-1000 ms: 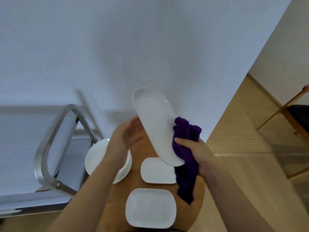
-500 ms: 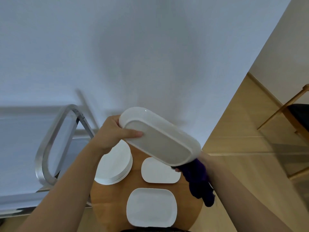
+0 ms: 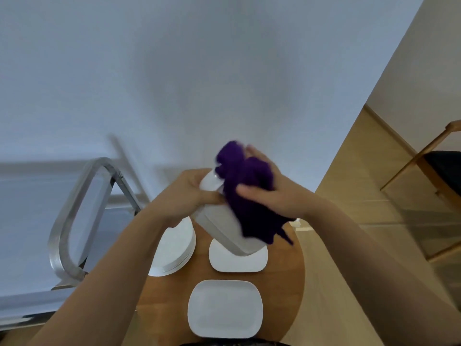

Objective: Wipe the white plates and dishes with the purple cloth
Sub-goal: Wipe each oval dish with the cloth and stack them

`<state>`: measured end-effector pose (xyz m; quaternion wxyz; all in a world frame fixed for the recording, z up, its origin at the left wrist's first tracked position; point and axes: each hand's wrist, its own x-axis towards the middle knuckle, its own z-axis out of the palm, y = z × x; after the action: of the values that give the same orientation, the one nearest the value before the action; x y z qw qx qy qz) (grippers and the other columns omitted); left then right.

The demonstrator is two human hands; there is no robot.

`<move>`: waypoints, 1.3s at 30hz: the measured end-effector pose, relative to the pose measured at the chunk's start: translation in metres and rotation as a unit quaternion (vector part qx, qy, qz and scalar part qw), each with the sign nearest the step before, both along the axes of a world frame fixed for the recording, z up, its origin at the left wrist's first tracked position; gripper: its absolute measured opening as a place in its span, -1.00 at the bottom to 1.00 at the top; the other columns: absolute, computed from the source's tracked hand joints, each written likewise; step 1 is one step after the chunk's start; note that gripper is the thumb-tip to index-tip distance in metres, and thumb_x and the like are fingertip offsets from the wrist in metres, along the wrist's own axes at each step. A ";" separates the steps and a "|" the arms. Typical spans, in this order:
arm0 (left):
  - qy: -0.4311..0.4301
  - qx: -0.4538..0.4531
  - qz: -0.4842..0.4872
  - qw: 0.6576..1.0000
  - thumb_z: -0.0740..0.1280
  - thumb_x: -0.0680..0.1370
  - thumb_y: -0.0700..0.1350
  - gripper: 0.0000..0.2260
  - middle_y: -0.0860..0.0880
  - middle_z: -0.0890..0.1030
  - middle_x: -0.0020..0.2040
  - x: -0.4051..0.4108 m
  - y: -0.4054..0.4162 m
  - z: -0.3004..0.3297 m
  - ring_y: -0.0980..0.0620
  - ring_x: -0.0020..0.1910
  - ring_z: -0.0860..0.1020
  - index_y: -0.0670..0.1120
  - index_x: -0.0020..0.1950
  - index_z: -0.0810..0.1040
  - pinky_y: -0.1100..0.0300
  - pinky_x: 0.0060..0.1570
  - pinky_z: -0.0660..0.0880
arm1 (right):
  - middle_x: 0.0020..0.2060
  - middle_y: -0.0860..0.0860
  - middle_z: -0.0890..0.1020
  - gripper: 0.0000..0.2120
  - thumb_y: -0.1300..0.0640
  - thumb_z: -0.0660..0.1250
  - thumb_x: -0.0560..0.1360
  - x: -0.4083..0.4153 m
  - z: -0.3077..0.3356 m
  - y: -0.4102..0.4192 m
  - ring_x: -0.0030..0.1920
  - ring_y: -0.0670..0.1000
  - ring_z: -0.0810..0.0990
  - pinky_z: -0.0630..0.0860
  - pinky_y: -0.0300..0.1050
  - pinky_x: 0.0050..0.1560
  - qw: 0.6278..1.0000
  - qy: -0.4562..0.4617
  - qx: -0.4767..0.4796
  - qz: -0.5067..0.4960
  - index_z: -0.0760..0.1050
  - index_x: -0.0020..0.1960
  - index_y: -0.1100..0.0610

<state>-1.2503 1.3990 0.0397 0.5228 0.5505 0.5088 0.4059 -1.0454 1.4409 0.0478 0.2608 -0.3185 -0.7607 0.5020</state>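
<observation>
A big white wall (image 3: 199, 71) fills the top of the view, and it runs down to a pale wood floor (image 3: 374, 196) on the right, where the corner of a wooden chair (image 3: 439, 156) with a dark seat pokes in at the edge. On the left there's a brushed-metal frame (image 3: 72, 221), a rounded loop, standing just beside the table. The round wooden table (image 3: 282, 283) sits low and centre, its right edge curving away to open floor, its left edge close against that frame.

On the table, a stack of round white plates (image 3: 174, 250) sits at the left rim, partly behind the left forearm. Nearest the camera lies a rounded-rectangle white plate (image 3: 224, 308), flat, with bare wood on all sides. Beyond it sits a smaller rectangular white plate (image 3: 237, 260), its far part covered by the dish held above it.

Up in the air over the table, the long oval white dish (image 3: 219, 228) is tilted, underside toward the camera, lower end hanging over the small plate. The left hand (image 3: 189, 196) grips its upper end, fingers curled round the rim. The right hand (image 3: 269, 191) clutches the purple cloth (image 3: 247, 196), thumb and fingers closed into the bunched fabric, pressing it against the dish's upper right side. The cloth is blurred; its loose tail hangs down across the dish's right edge. Both hands sit well above the tabletop, with free room on the right toward the floor.
</observation>
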 end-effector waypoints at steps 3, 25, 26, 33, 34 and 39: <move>0.011 0.031 -0.044 0.998 0.42 0.27 -0.29 -0.75 -0.10 0.70 -0.12 0.005 -0.002 0.016 -0.10 -0.09 0.66 -0.04 -0.11 0.68 0.09 -0.11 0.62 | 0.35 -0.24 0.29 -0.20 -0.21 0.42 0.34 -0.013 0.012 0.006 0.32 -0.17 0.36 0.36 -0.14 0.33 0.993 -0.079 0.032 0.080 -0.06 0.34 -0.50; -0.286 0.047 0.246 0.925 0.30 0.16 -0.34 -0.79 -0.06 0.62 -0.33 0.004 -0.010 0.026 -0.03 -0.33 0.60 -0.13 -0.29 0.61 0.21 -0.31 0.56 | -0.19 0.00 0.68 -0.70 0.13 0.49 0.27 0.006 -0.027 -0.013 -0.17 -0.01 0.67 0.57 -0.12 -0.21 0.900 0.320 -0.212 -0.208 0.56 -0.02 0.05; -0.306 0.045 0.256 0.916 0.30 0.19 -0.34 -0.79 -0.08 0.62 -0.29 0.006 -0.009 0.026 -0.05 -0.30 0.60 -0.16 -0.23 0.58 0.17 -0.27 0.56 | -0.23 0.00 0.68 -0.70 0.13 0.50 0.28 0.001 -0.031 -0.016 -0.22 -0.02 0.67 0.57 -0.13 -0.26 0.867 0.365 -0.247 -0.233 0.55 -0.01 0.08; -0.284 0.062 0.348 0.891 0.32 0.37 -0.39 -0.66 0.09 0.63 -0.40 0.053 -0.014 0.013 0.12 -0.40 0.61 0.03 -0.42 0.65 0.20 -0.38 0.53 | -0.20 -0.04 0.70 -0.69 0.01 0.44 0.42 -0.030 -0.035 -0.021 -0.23 -0.05 0.69 0.57 -0.16 -0.34 0.713 0.470 -0.361 -0.376 0.53 0.11 0.09; -0.293 0.069 0.328 0.896 0.35 0.38 -0.35 -0.69 0.08 0.65 -0.38 0.058 -0.015 0.012 0.12 -0.39 0.62 0.03 -0.39 0.67 0.23 -0.41 0.53 | -0.10 -0.02 0.69 -0.65 -0.01 0.44 0.42 -0.028 -0.034 -0.018 -0.15 -0.01 0.69 0.61 -0.09 -0.25 0.712 0.459 -0.371 -0.380 0.52 0.14 0.10; -0.336 -0.076 0.122 0.931 0.34 0.33 0.26 -0.55 -0.08 0.70 -0.10 0.018 -0.016 0.008 -0.05 -0.14 0.67 -0.06 -0.06 0.71 0.13 -0.22 0.61 | -0.02 0.07 0.68 -0.64 0.04 0.43 0.43 0.012 -0.014 0.002 -0.04 0.06 0.66 0.59 -0.07 -0.03 0.815 0.309 -0.307 -0.383 0.54 0.15 0.18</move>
<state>-1.2322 1.3828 0.0477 0.6497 0.2744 0.3961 0.5880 -1.0331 1.4426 0.0341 0.5423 -0.4757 -0.2630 0.6406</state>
